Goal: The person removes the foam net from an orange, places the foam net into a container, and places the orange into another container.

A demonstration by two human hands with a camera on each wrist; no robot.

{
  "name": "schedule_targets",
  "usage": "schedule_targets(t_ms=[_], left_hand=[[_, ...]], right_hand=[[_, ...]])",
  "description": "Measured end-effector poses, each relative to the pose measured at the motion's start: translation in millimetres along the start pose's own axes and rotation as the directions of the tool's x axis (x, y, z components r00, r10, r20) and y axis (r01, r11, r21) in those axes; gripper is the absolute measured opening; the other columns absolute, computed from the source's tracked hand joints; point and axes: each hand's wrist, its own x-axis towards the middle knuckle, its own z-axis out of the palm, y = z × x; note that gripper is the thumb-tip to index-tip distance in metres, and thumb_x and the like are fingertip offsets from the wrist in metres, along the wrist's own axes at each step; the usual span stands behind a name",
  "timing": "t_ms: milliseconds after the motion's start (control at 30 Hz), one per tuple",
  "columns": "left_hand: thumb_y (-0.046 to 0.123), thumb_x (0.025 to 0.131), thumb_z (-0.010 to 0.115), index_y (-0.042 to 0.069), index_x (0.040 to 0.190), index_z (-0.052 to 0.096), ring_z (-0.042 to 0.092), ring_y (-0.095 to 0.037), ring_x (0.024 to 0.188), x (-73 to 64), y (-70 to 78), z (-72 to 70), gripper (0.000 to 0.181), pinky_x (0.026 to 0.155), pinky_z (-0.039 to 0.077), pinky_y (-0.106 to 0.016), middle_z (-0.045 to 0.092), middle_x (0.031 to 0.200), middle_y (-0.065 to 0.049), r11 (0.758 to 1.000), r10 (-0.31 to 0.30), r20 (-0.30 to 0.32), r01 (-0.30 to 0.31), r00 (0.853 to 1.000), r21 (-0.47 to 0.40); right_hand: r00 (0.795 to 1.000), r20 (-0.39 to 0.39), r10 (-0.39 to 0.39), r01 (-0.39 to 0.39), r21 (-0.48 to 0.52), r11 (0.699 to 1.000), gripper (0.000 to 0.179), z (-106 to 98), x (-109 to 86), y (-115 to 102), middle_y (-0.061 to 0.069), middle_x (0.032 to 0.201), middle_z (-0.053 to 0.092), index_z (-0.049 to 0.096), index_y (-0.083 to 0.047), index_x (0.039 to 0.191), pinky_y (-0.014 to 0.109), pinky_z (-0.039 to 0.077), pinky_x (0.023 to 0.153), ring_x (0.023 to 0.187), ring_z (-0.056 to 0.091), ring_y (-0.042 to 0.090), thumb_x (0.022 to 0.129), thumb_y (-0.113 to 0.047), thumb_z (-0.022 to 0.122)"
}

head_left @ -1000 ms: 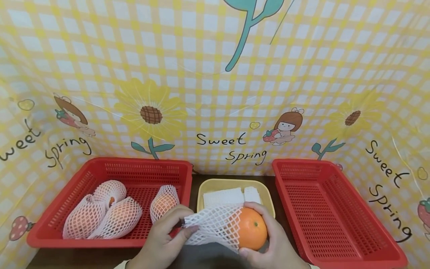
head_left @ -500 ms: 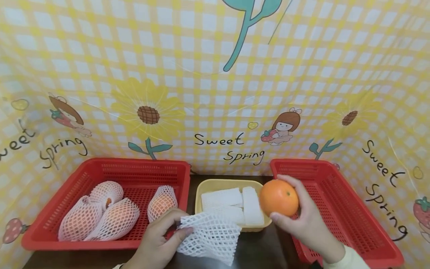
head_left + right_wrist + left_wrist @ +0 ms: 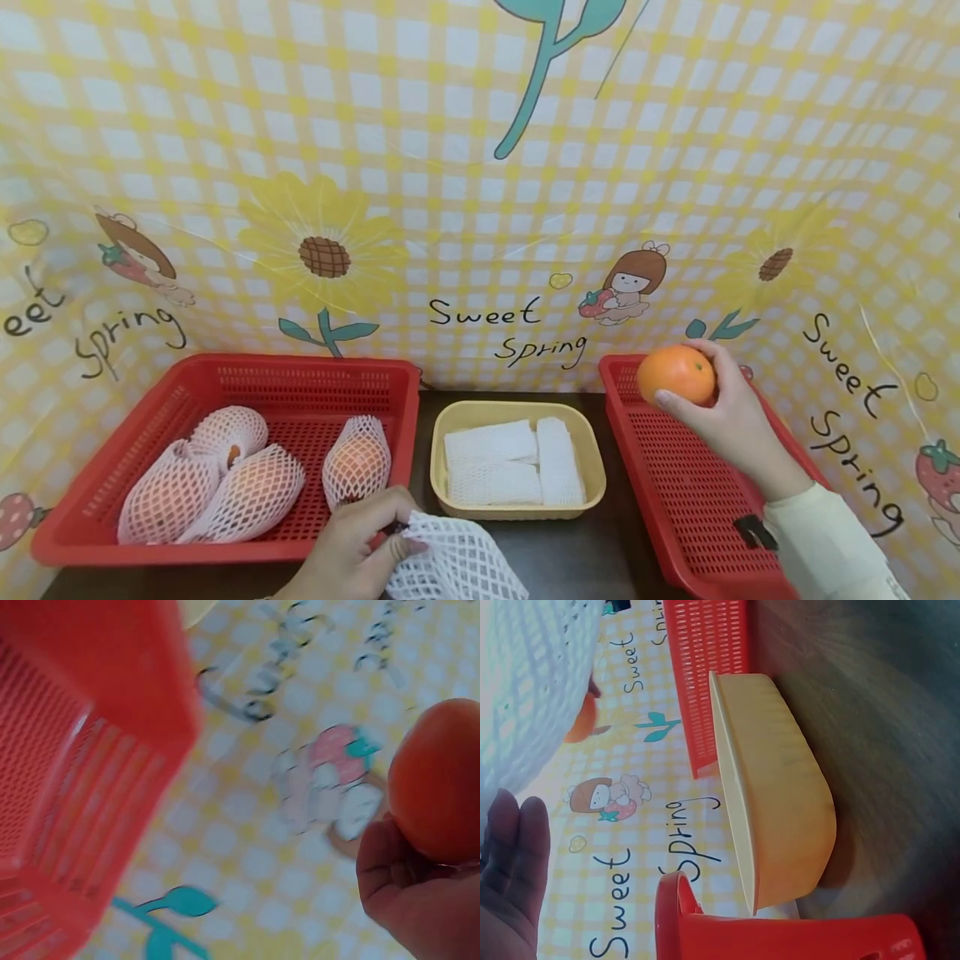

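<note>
My right hand (image 3: 723, 417) grips a bare orange (image 3: 677, 375) over the far part of the right red basket (image 3: 626, 433). In the right wrist view the orange (image 3: 442, 780) sits above the curled fingers, beside the basket wall. Low in the head view, my left hand (image 3: 363, 542) pinches one end of a white foam net sleeve (image 3: 457, 558), which hangs slack with no fruit inside. The same net (image 3: 532, 682) fills the upper left of the left wrist view, near the fingers of that hand (image 3: 514, 862).
The left red basket (image 3: 300, 367) holds several net-wrapped fruits (image 3: 251, 492). Between the baskets stands a yellow tub (image 3: 442, 492) with folded white nets (image 3: 495, 446). A checked cloth (image 3: 480, 208) hangs behind them, and the dark table (image 3: 585, 550) shows in front.
The orange has come out of the net. My right hand has carried it up and right, from in front of the tub to over the right basket. My left hand keeps the emptied net, slightly lower.
</note>
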Motion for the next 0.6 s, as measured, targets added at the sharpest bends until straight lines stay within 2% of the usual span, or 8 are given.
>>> schedule_targets(t_ms=[100, 200, 300, 433, 533, 600], left_hand=[[-0.012, 0.083, 0.072, 0.014, 0.096, 0.056, 0.057, -0.007, 0.080, -2.1, -0.6, -0.3, 0.032, 0.069, 0.050, -0.022, 0.060, 0.089, 0.003, 1.000, 0.005, 0.012, -0.006, 1.000, 0.013], [-0.010, 0.085, 0.071, 0.014, 0.096, 0.056, 0.056, -0.006, 0.080, -4.8, -1.3, -0.8, 0.030, 0.066, 0.050, -0.023, 0.059, 0.089, 0.003, 1.000, -0.030, 0.019, 0.030, 0.999, 0.006], [-0.008, 0.089, 0.068, 0.013, 0.099, 0.058, 0.057, -0.006, 0.082, -6.6, -1.3, -1.9, 0.025, 0.065, 0.052, -0.026, 0.060, 0.090, 0.003, 0.992, -0.111, 0.043, 0.113, 0.993, -0.052], [-0.004, 0.094, 0.065, 0.013, 0.103, 0.059, 0.058, -0.006, 0.084, -8.7, -0.2, -3.6, 0.020, 0.066, 0.053, -0.029, 0.062, 0.093, 0.004, 0.969, -0.215, 0.080, 0.223, 0.973, -0.107], [-0.003, 0.094, 0.065, 0.015, 0.104, 0.059, 0.058, -0.007, 0.085, -10.4, -0.8, -4.2, 0.021, 0.069, 0.052, -0.028, 0.062, 0.094, 0.005, 0.970, -0.218, 0.084, 0.225, 0.972, -0.096], [-0.004, 0.093, 0.066, 0.015, 0.104, 0.060, 0.059, -0.008, 0.085, -10.8, -1.7, -3.9, 0.023, 0.071, 0.051, -0.028, 0.062, 0.094, 0.005, 0.977, -0.192, 0.080, 0.198, 0.978, -0.075]], right_hand=[[0.998, 0.041, 0.038, -0.037, -0.023, 0.999, 0.082, -0.8, 13.7, 18.5, 0.025, 0.140, 0.042, 0.024, -0.010, 0.156, 0.043, 0.051, 0.076, 0.106, 0.057, 0.039, 0.095, -0.035, 0.072], [0.994, 0.082, 0.073, -0.068, -0.054, 0.996, 0.084, 1.1, 26.5, 36.9, 0.026, 0.138, 0.045, 0.023, -0.012, 0.158, 0.044, 0.051, 0.077, 0.105, 0.059, 0.039, 0.095, -0.038, 0.071], [0.989, 0.114, 0.089, -0.078, -0.095, 0.992, 0.084, 4.5, 37.9, 54.4, 0.027, 0.135, 0.048, 0.024, -0.008, 0.157, 0.044, 0.052, 0.077, 0.103, 0.060, 0.037, 0.094, -0.039, 0.071], [0.984, 0.149, 0.095, -0.073, -0.150, 0.986, 0.083, 12.1, 50.0, 74.4, 0.026, 0.130, 0.053, 0.030, -0.001, 0.153, 0.043, 0.052, 0.076, 0.099, 0.061, 0.033, 0.093, -0.039, 0.073], [0.980, 0.178, 0.088, -0.053, -0.193, 0.980, 0.082, 19.2, 57.2, 86.1, 0.023, 0.127, 0.057, 0.035, 0.001, 0.151, 0.043, 0.051, 0.076, 0.096, 0.061, 0.030, 0.091, -0.038, 0.075], [0.977, 0.193, 0.087, -0.040, -0.236, 0.971, 0.080, 23.8, 62.0, 92.9, 0.022, 0.126, 0.059, 0.037, 0.002, 0.149, 0.044, 0.052, 0.076, 0.095, 0.062, 0.029, 0.091, -0.038, 0.075]])
